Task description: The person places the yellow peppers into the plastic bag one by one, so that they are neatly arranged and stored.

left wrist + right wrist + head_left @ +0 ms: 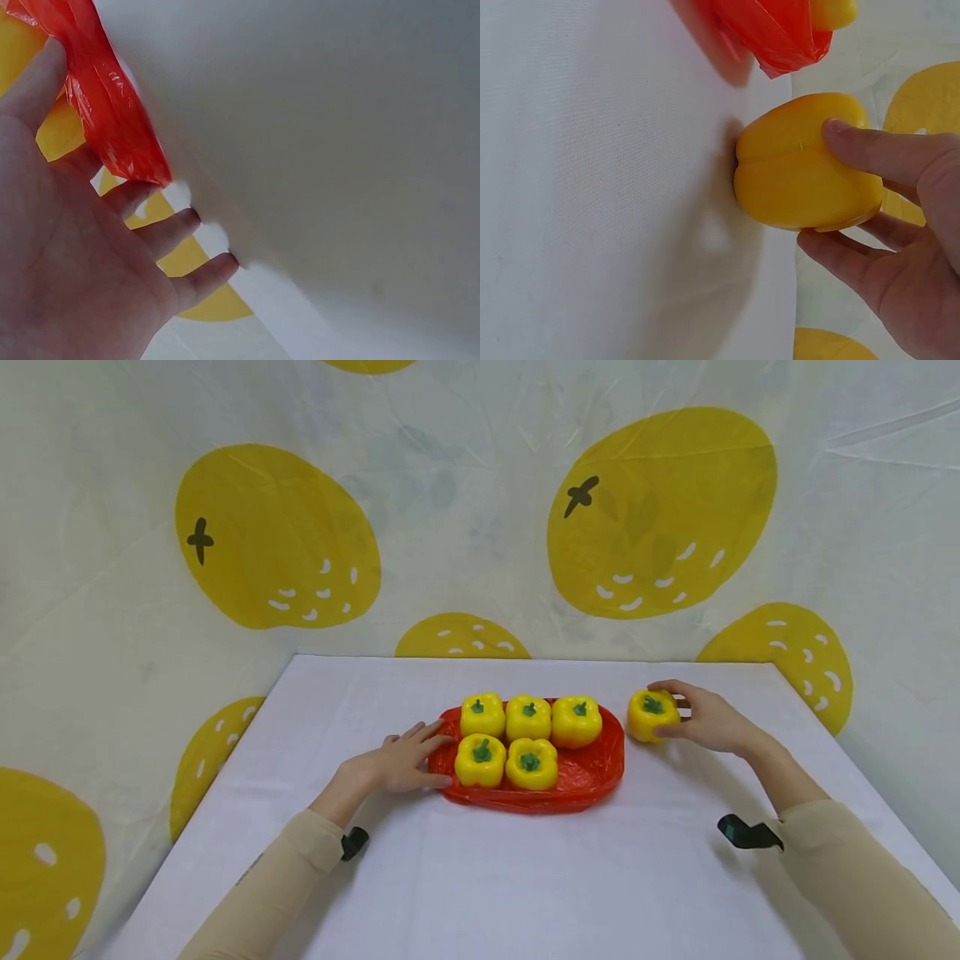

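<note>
In the head view, several yellow bell peppers point(528, 718) with green stems sit in two rows in a red plastic-covered tray point(592, 781). The back row has three and the front row two, leaving the tray's front right part bare. My left hand point(405, 758) rests at the tray's left end, its fingers spread and touching the red plastic point(112, 105). To the right of the tray, my right hand point(708, 718) grips another yellow bell pepper point(648, 716) between thumb and fingers. The right wrist view has this pepper point(802, 165) at the white tabletop, stem side hidden.
A white cloth covers the table point(480, 877). Behind it and at the sides hangs a pale curtain point(465, 510) printed with large yellow fruit. Dark wrist-camera mounts point(750, 833) stick out from both beige sleeves point(855, 860).
</note>
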`<state>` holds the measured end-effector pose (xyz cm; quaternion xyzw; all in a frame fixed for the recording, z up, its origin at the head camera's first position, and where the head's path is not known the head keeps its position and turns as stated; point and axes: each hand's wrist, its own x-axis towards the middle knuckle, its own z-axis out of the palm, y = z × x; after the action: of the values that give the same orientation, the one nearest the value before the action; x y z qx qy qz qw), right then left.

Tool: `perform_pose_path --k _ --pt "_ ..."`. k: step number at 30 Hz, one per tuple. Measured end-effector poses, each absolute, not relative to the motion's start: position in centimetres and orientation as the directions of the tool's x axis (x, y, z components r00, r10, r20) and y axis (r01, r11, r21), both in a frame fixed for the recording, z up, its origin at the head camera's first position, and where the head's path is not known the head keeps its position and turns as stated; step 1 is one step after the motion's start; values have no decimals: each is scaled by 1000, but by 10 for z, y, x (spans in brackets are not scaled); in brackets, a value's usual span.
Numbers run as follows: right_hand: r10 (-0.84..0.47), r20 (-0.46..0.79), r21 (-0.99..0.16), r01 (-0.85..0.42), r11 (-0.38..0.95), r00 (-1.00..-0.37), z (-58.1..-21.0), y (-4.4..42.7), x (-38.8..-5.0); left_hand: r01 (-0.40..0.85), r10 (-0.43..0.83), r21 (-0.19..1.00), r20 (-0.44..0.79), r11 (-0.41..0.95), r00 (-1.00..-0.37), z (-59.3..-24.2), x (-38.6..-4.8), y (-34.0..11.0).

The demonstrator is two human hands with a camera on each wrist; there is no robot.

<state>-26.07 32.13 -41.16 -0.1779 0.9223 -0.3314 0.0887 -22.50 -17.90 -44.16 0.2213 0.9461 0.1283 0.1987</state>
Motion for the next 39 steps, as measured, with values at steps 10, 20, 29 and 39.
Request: perform_pose_path --k 10,20,29,39 --pt "-375 -35 -615 -276 739 -926 -406 324 -254 372 478 339 -323 864 -817 -441 -226 -179" --pt "-390 1 -614 -308 727 -921 -392 320 -244 364 469 333 -333 870 -818 -441 -225 -178" --pt "-428 59 -616 -370 695 -902 -382 312 -230 362 471 340 -332 868 -817 -443 -226 -179" --pt "-474 128 -626 -442 642 -871 -368 295 -215 359 466 337 -328 870 -822 -442 -225 -179"
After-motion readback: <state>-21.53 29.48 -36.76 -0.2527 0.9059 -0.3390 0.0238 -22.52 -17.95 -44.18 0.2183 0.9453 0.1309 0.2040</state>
